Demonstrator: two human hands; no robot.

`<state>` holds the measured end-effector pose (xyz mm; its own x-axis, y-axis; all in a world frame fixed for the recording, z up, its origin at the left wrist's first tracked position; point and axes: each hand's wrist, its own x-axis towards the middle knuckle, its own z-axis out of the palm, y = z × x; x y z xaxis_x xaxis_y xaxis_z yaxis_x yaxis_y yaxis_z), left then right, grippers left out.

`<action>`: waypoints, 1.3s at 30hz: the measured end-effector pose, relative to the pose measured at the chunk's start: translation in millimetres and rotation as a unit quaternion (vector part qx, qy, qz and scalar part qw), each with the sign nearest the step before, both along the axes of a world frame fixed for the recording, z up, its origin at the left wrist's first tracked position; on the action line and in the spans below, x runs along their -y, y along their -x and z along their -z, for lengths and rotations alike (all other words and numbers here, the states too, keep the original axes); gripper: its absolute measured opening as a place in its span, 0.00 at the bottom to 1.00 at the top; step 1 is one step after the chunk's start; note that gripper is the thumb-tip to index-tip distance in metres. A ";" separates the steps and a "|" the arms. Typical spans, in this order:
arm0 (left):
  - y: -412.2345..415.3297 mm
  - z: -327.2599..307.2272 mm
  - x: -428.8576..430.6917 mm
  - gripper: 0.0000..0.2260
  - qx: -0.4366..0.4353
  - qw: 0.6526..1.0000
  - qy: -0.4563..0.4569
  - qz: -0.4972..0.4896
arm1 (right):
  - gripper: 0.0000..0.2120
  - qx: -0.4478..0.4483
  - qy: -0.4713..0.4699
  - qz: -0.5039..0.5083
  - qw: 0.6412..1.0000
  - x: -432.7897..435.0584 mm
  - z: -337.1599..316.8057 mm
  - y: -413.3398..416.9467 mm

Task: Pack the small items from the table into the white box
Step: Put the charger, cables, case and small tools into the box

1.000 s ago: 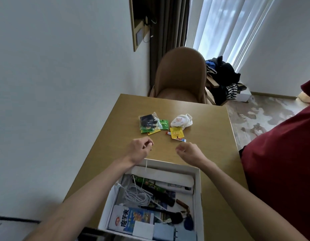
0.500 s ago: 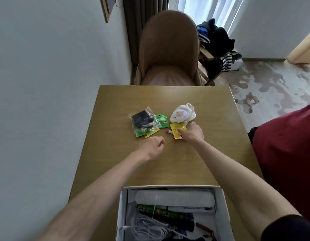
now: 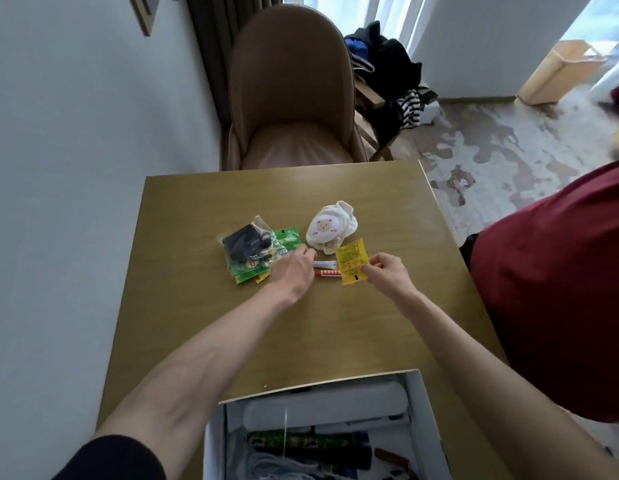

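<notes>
On the wooden table (image 3: 204, 202) lie a clear bag with black items (image 3: 247, 244), green packets (image 3: 284, 237), a white cloth with a bear print (image 3: 330, 226) and two small tubes (image 3: 327, 268). My right hand (image 3: 387, 271) pinches a yellow packet (image 3: 351, 261) by its right edge. My left hand (image 3: 294, 268) rests over the green packets' near edge, fingertips by the tubes; whether it grips anything is hidden. The white box (image 3: 426, 410) stands at the near edge, holding a white case, cables and other items.
A brown chair (image 3: 290, 91) stands at the table's far side. The wall runs along the left. Clothes (image 3: 387, 74) are piled on a stool beyond. A dark red cover (image 3: 561, 289) is close on the right.
Both hands have gone from the box to the items. My right hand has taken hold of the yellow packet and shifted it right. My left hand reached the green packets.
</notes>
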<state>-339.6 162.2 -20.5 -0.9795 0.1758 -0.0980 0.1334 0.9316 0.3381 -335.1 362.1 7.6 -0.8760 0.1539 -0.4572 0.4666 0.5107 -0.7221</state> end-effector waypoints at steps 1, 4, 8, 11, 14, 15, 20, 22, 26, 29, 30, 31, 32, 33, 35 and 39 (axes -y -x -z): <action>3.0 1.3 -5.1 0.11 0.001 1.000 0.013 0.013 | 0.03 -0.010 0.007 0.010 1.000 -8.2 -3.1 -6.2; 6.5 8.0 -12.0 0.10 0.019 0.997 0.056 0.040 | 0.05 -0.023 0.018 0.014 0.999 -28.2 -11.6 -26.9; 3.9 12.4 -9.0 0.08 0.061 0.992 0.103 0.038 | 0.05 -0.020 0.019 -0.016 0.999 -42.7 -23.1 -46.3; -4.3 7.7 -6.6 0.09 0.087 0.990 0.110 0.025 | 0.05 -0.032 0.024 -0.043 0.998 -42.8 -33.6 -56.8; -18.2 -12.2 -4.7 0.08 0.118 0.992 0.035 -0.022 | 0.04 -0.054 0.062 -0.067 0.994 -39.6 -51.4 -69.6; -25.9 -23.6 -4.4 0.07 0.121 0.992 -0.010 -0.038 | 0.04 -0.062 0.086 -0.077 0.991 -39.2 -59.4 -76.1; -98.8 -92.9 4.9 0.02 0.064 0.976 -0.205 -0.039 | 0.07 -0.074 0.234 -0.145 0.959 -38.6 -93.3 -114.3; -145.7 -114.2 10.8 0.01 0.022 0.976 -0.215 -0.043 | 0.07 -0.071 0.254 -0.191 0.945 -37.4 -101.4 -133.8; -224.6 -125.1 18.2 0.04 -0.006 0.977 -0.197 -0.086 | 0.07 -0.054 0.233 -0.265 0.934 -30.9 -104.0 -162.9; -269.3 -120.9 21.5 0.03 0.005 0.981 -0.170 -0.094 | 0.05 -0.041 0.197 -0.321 0.925 -24.4 -100.8 -178.8; -281.8 -118.4 22.5 0.03 0.010 0.982 -0.164 -0.097 | 0.05 -0.033 0.183 -0.345 0.920 -22.4 -99.5 -183.8; -292.9 -115.8 24.2 0.03 0.014 0.983 -0.154 -0.100 | 0.04 -0.024 0.167 -0.368 0.914 -19.7 -97.3 -189.0; -302.1 -112.6 25.8 0.04 0.015 0.985 -0.137 -0.102 | 0.04 -0.015 0.148 -0.392 0.908 -16.4 -94.4 -194.2; -310.4 -108.8 27.4 0.04 0.016 0.988 -0.116 -0.102 | 0.04 -0.010 0.127 -0.414 0.901 -12.8 -90.4 -200.7; -322.4 -102.1 30.5 0.06 0.018 0.991 -0.085 -0.101 | 0.02 -0.007 0.078 -0.451 0.889 -3.7 -81.5 -215.7; -331.6 -97.1 39.3 0.06 0.006 0.994 -0.074 -0.076 | 0.03 -0.015 0.037 -0.501 0.865 28.0 -63.6 -248.6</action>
<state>-8.0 122.9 76.6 -0.9949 0.0382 -0.0934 -0.0106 0.8810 0.4730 -86.5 334.1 71.2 -0.5640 -0.7177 -0.4085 -0.2015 0.5993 -0.7747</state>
